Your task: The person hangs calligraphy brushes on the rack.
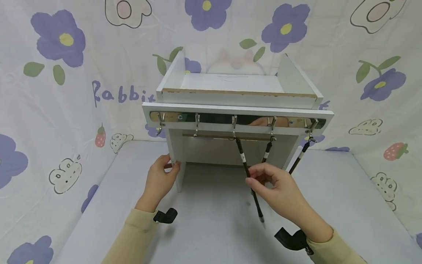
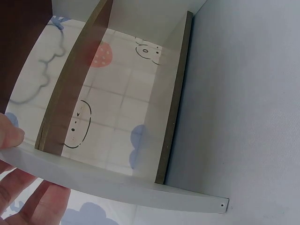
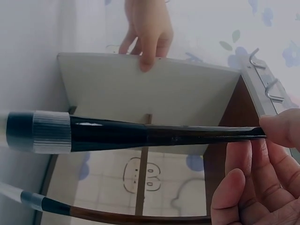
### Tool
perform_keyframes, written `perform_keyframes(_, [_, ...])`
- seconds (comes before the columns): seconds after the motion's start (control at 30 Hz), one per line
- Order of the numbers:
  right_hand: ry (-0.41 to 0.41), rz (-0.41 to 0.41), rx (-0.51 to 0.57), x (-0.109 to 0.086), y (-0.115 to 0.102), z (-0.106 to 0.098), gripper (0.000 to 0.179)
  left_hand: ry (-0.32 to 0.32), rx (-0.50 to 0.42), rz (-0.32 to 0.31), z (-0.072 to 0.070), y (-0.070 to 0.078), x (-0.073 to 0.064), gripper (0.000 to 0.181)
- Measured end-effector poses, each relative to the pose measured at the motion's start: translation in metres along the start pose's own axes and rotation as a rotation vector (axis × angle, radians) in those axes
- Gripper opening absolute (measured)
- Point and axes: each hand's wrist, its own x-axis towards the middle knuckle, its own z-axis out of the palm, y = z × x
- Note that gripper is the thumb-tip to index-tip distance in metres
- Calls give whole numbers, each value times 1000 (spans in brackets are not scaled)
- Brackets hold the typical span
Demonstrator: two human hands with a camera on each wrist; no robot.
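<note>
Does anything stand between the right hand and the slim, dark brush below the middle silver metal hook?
Nothing visible does: the right hand pinches the slim, dark brush directly. The other two dark brushes hang farther right.

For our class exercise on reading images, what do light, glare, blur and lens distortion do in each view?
Head view: soft shadows on the table, reflections in the shiny hook strip; left wrist view: the shelf's side panel looks bowed, probably lens distortion; right wrist view: a pale glint on the nearer brush, its tip soft at the left edge.
</note>
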Motion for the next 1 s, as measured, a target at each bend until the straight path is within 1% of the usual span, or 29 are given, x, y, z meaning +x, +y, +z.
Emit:
perform_keyframes(0.23, [12, 1, 0, 1, -2, 1, 13, 1, -1, 2, 0, 0, 0, 35])
perform_keyframes(0.73, [86, -1, 12, 2, -3, 3, 14, -4, -6, -12, 0, 0, 0, 37])
perform_keyframes(1.0, [101, 6, 25, 2, -5, 4, 15, -3, -14, -4, -1, 1, 0, 36])
